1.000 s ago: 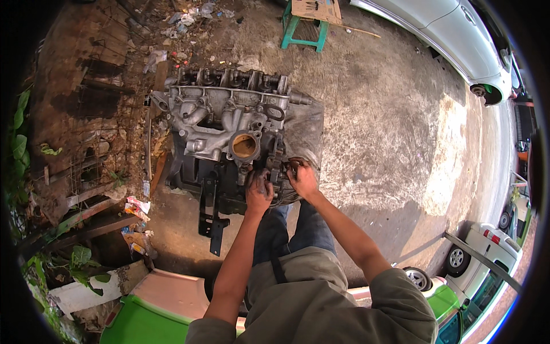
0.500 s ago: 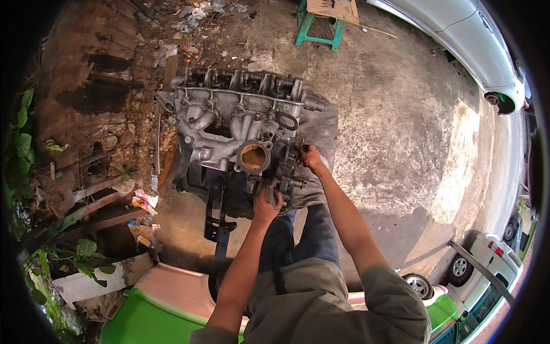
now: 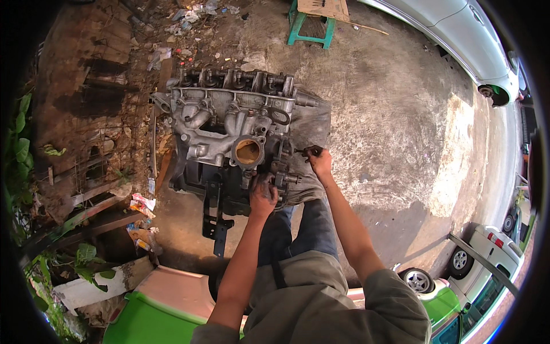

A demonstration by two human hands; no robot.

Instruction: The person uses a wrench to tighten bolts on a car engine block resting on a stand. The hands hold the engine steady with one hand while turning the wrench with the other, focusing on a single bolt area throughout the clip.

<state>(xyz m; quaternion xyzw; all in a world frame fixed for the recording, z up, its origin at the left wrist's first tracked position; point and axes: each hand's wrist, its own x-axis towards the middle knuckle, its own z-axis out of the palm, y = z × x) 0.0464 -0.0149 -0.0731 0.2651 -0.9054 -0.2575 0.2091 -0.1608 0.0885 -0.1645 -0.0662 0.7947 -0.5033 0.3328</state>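
A greasy car engine (image 3: pixel 229 100) sits in front of me, with exposed valve gear along its far edge and a grey cast manifold (image 3: pixel 197 140) with a round opening on its near side. My left hand (image 3: pixel 263 192) is curled against a dark part of the engine just below that opening, its fingertips partly hidden. Off the engine's right end, my right hand (image 3: pixel 319 159) pinches a small, dark, thin piece, perhaps a bolt (image 3: pixel 301 151). Dark brackets and fittings (image 3: pixel 282 166) lie between the two hands. A black slotted metal bracket (image 3: pixel 215 221) hangs from the engine's near side.
Dark cloth or sheeting (image 3: pixel 315 123) lies under the engine's right side. A green-legged stool (image 3: pixel 312 28) stands beyond on the concrete. Litter and planks (image 3: pixel 109 221) cover the left. Parked vehicles (image 3: pixel 458 34) stand at right, and a green and pink car body (image 3: pixel 166 298) is behind me.
My right hand has drawn back to the right from the engine's end, with the small dark piece in its fingers. My left hand stays on the engine; the view has shifted slightly.
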